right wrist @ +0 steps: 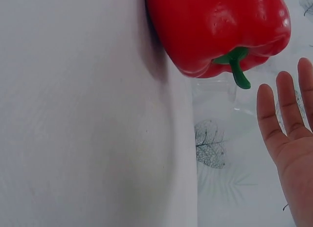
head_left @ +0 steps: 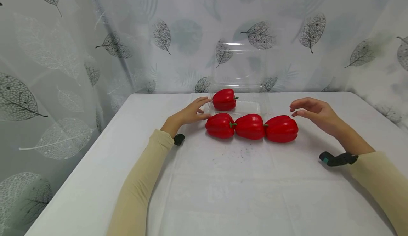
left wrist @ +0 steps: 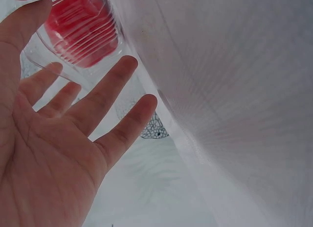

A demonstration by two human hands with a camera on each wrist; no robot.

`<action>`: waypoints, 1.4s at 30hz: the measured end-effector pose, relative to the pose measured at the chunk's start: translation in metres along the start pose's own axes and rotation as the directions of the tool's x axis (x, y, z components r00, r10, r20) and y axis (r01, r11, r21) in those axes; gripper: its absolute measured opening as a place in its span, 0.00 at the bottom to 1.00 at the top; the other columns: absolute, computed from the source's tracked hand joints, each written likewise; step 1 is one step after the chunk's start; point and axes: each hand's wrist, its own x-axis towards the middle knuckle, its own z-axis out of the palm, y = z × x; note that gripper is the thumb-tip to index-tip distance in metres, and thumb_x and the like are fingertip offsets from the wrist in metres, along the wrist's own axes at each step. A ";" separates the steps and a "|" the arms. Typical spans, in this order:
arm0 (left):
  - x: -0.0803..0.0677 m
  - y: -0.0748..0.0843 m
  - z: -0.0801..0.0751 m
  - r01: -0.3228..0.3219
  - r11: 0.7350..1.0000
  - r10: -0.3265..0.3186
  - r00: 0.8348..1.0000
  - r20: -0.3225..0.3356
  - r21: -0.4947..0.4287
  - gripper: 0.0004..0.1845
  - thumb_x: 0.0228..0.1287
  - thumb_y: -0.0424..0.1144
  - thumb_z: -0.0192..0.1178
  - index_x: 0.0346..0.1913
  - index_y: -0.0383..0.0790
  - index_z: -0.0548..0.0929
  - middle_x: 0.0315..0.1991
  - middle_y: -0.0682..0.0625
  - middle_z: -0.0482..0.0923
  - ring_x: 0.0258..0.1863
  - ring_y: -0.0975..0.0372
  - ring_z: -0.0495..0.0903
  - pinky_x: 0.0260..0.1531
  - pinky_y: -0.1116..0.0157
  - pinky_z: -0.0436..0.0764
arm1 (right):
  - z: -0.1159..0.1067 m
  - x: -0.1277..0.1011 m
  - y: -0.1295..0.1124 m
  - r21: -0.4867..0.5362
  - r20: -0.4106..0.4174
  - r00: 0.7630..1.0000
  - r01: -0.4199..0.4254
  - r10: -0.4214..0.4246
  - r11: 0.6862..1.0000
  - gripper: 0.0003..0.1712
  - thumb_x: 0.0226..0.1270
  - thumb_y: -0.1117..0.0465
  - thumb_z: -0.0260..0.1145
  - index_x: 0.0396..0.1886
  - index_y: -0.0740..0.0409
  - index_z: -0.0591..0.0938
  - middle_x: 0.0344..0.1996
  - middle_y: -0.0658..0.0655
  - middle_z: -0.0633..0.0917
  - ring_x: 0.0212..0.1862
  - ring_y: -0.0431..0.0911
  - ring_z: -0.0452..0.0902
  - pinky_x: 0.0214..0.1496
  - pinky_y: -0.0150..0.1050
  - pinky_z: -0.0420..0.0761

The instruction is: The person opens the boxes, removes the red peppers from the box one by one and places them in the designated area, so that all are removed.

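A clear plastic clamshell box (head_left: 250,106) sits at the back of the table, its lid (head_left: 242,64) raised. One red bell pepper (head_left: 224,99) lies in the left part of its base. In front stand three more in a row: a left pepper (head_left: 220,126), a middle pepper (head_left: 250,126) and a right pepper (head_left: 282,129). My left hand (head_left: 188,113) is at the box's left side with fingers spread, holding nothing; whether its fingertips touch box or pepper I cannot tell. Right of the row, my right hand (head_left: 319,116) hovers with loosely bent fingers, apart from the right pepper.
A white cloth covers the table (head_left: 229,193). Directly behind the table hangs a leaf-patterned curtain (head_left: 188,34), which also runs along the left side. Dark wrist devices sit on both arms, the right device (head_left: 338,159) close to the tabletop.
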 end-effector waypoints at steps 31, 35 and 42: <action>0.000 0.000 -0.001 -0.015 1.000 0.015 1.000 0.000 -0.005 0.39 0.68 0.41 0.61 0.77 0.45 0.55 0.77 0.46 0.46 0.62 0.49 0.74 0.56 0.58 0.79 | 0.029 0.019 -0.030 0.162 0.161 0.979 0.096 -0.122 0.982 0.21 0.62 0.84 0.52 0.54 0.72 0.76 0.50 0.57 0.81 0.50 0.46 0.79 0.47 0.34 0.84; 0.000 0.000 -0.001 -0.007 1.000 0.007 1.000 0.002 -0.007 0.39 0.67 0.41 0.62 0.77 0.45 0.55 0.77 0.46 0.46 0.62 0.49 0.74 0.56 0.58 0.80 | 0.034 0.021 -0.033 0.174 0.197 0.972 0.093 -0.127 0.980 0.22 0.62 0.84 0.52 0.55 0.73 0.75 0.51 0.56 0.81 0.51 0.46 0.79 0.47 0.35 0.85; 0.001 0.000 0.000 -0.002 1.000 0.002 1.000 -0.001 -0.009 0.39 0.67 0.41 0.62 0.77 0.45 0.55 0.77 0.46 0.46 0.62 0.49 0.74 0.56 0.57 0.79 | 0.042 0.028 -0.037 0.165 0.195 0.971 0.104 -0.136 0.981 0.21 0.62 0.84 0.52 0.54 0.73 0.75 0.50 0.57 0.80 0.50 0.46 0.79 0.47 0.36 0.85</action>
